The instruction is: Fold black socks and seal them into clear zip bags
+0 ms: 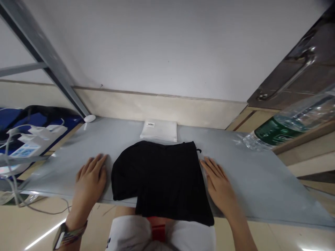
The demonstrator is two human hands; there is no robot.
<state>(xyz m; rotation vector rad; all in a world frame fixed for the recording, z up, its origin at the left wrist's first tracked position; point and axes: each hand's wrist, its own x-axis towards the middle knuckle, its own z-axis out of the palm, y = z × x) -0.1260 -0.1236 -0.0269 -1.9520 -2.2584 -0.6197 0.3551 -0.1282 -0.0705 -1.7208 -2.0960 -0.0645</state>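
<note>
A black cloth garment [162,174] lies flat on the grey tabletop [259,184], its lower part hanging over the front edge. A short cord sticks out at its upper right corner; whether it is a hood or folded shorts I cannot tell. My left hand [90,179] rests palm down just left of the cloth, apart from it, fingers stretched out and holding nothing. On the other side, my right hand [217,183] lies flat with its fingers extended, close beside the right edge of the cloth. Behind the garment is a whitish zip pouch [159,130] with a small label.
A plastic bottle with a green label [278,130] stands at the right end. To the left are a metal frame post [65,82], a white power strip [31,148] and loose cables [14,190]. A small white round object [89,118] sits by the post. The wall closes off the back.
</note>
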